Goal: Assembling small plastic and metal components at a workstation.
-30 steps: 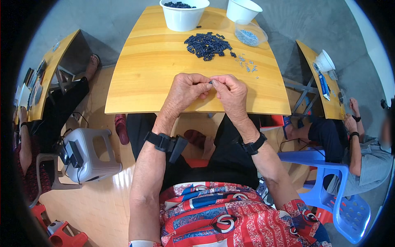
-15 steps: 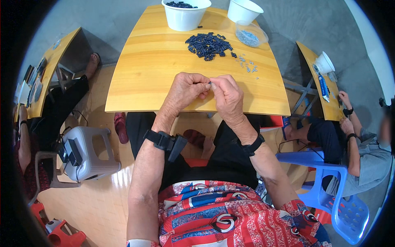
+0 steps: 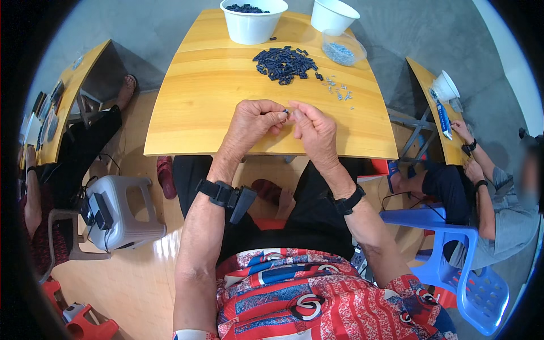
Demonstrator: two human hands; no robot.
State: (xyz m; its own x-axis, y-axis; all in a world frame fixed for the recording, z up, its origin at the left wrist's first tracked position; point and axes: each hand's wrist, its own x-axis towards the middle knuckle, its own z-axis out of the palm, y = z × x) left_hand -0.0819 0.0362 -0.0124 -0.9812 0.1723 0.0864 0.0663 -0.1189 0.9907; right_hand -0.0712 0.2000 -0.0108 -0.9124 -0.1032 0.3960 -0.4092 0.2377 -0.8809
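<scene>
Over the table's near edge, my left hand (image 3: 258,120) pinches a small black plastic piece (image 3: 285,112) between thumb and forefinger. Close beside it, my right hand (image 3: 314,127) has its thumb and fingertips drawn together at the piece's right side; whatever they may hold is too small to make out. Beyond my hands lies a pile of small black plastic pieces (image 3: 284,64). To its right, small silvery screws (image 3: 340,90) are scattered on the wood. A clear round tub (image 3: 341,54) behind them holds many more of these.
The wooden table (image 3: 198,107) bears a white bucket (image 3: 252,27) of black pieces and a second white bucket (image 3: 333,17) at its far side. Co-workers sit at tables left and right. A grey stool (image 3: 122,209) stands left, a blue chair (image 3: 453,238) right.
My right fingertips have drawn slightly away from the left ones, showing more of the black piece. The left hand has barely moved.
</scene>
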